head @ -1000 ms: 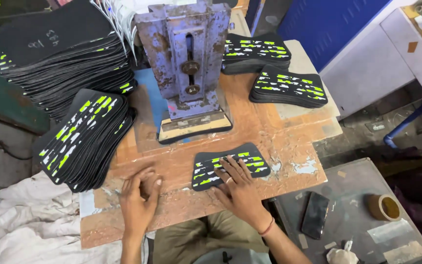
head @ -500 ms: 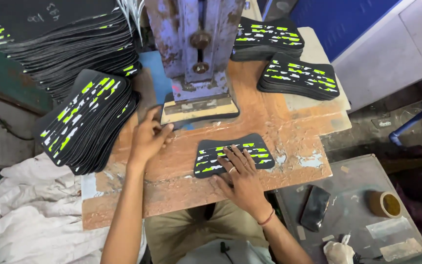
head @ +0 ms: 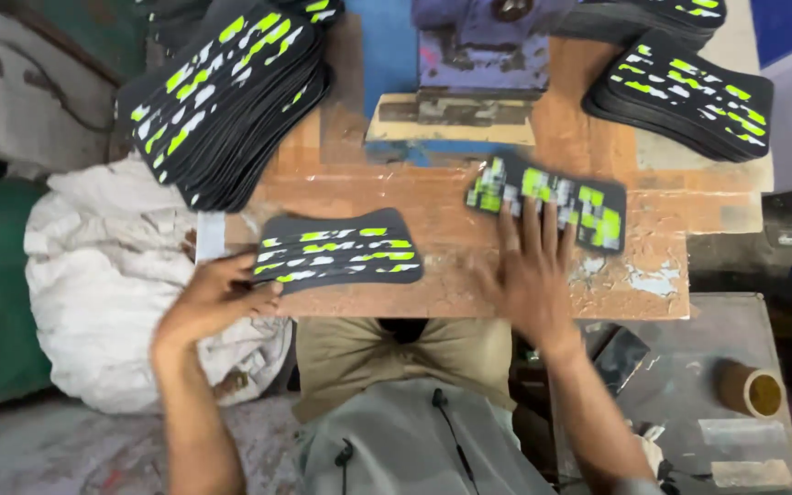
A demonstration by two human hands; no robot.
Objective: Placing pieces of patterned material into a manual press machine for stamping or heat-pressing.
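Since half a second ago our left hand [head: 217, 298] has come off the press [head: 488, 37] and now grips a fresh printed black sole sheet [head: 339, 249] left of it, while our right hand [head: 529, 266], fingers flat and open, slides the other sheet [head: 552, 197] right below the press.

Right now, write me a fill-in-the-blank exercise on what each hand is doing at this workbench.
1. The left hand grips the edge of a black sole sheet printed with white and ____ marks.
2. The right hand lies flat on a ____ sole sheet.
3. The sheets lie on a ____ bench.

Missing words: green; blurred; wooden
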